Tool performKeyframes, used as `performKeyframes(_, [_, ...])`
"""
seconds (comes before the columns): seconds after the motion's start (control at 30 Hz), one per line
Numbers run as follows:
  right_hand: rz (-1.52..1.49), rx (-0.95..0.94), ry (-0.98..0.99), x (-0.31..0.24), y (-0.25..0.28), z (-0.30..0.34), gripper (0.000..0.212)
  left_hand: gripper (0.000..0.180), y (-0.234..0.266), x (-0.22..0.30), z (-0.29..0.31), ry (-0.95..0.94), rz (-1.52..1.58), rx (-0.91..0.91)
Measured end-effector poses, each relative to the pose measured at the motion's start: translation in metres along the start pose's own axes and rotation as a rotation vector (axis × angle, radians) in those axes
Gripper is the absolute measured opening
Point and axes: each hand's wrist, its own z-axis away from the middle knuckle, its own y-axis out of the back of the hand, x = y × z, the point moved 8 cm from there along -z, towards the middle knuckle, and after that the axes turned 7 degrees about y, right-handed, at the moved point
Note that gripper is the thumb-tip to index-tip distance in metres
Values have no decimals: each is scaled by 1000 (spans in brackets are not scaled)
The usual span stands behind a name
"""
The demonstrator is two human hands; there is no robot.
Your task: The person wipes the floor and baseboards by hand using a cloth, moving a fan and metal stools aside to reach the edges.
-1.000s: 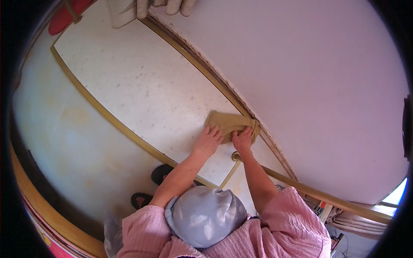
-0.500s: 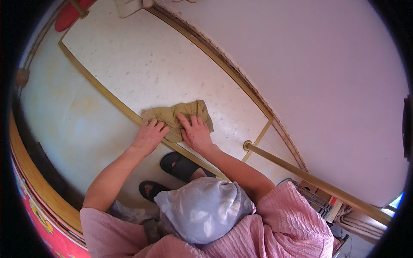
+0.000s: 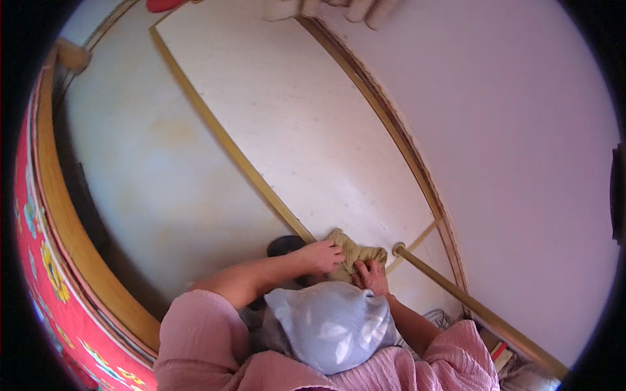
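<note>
An olive-green cleaning cloth (image 3: 352,253) lies bunched at the near right end of a white board (image 3: 287,124) with gold-coloured edging. My left hand (image 3: 324,256) is closed on the cloth's left side, its fingers curled at the edge. On the cloth's near right part my right hand (image 3: 372,278) has its fingers bent and pressed into the fabric. Both hands are close to my body, and the cloth's folds partly hide the fingertips.
A gold-coloured pole (image 3: 479,309) rises from the board's near right corner. A pale wall (image 3: 502,130) borders the right side. At the left is a wooden bed edge (image 3: 85,274) with red flowered fabric (image 3: 49,260). A dark slipper (image 3: 285,246) shows beside my left forearm.
Both hands and the cloth have moved toward my body and along the board to its near right end. The cloth, spread flatter before, is now bunched up. The view has shifted.
</note>
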Motion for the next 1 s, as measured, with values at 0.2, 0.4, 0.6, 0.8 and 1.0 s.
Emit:
performKeyframes(0.2, [-23,373,6,-33,82,-149,43,35,47,-136,46,353,-180,-119])
performKeyframes(0.4, [175,449,339,-111,144,-325,40,41,126,-235,116,862,-320,167])
performKeyframes(0.6, [107,387,522,-114,141,-318,38,41,106,-210,114,1006,-257,-25])
performKeyframes(0.8, [21,408,323,-66,86,-163,34,20,40,-108,61,644,41,-43])
performKeyframes(1.0, [-6,227,156,-68,41,-123,45,15,45,-93,59,284,-199,103])
